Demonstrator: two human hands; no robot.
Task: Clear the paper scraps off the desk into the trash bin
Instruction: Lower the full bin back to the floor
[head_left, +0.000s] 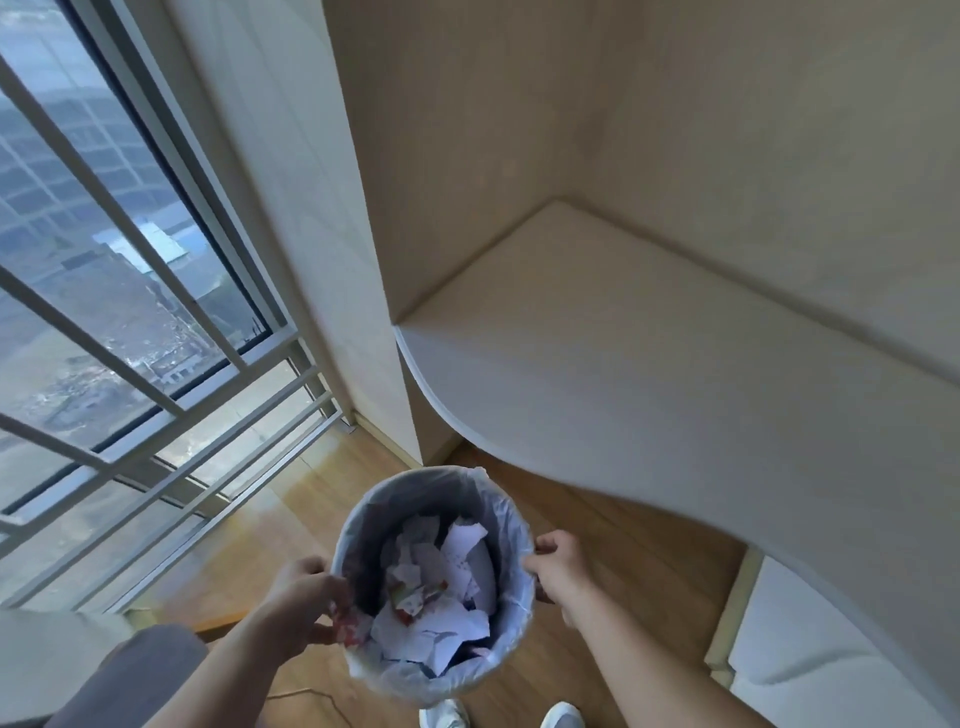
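Left hand (306, 597): fingers curled closed over the near-left rim of the trash bin (436, 686), pinching the rim together with a small red-and-white scrap (349, 629) at the fingertips. Right hand (553, 566): closed on the right rim, thumb over the top edge, fingers wrapped down the outer wall.

Both forearms reach forward and down from the bottom of the view, bare, converging on opposite sides of the bin. The bin is held between the two hands above the wooden floor (623, 561); whether its base touches the floor cannot be told. Two white shoes (561, 716) show just below it.

Bin: round, grey, lined with a thin pale plastic bag (480, 475) folded over the rim. Inside lies a loose heap of paper scraps (447, 587), mostly white, torn and crumpled, a few with red and green print.

The white worktop (649, 364) runs to the right and behind the bin, curved front edge, set into a beige alcove. Its visible surface carries no scraps. Window with railing (130, 364) to the left.
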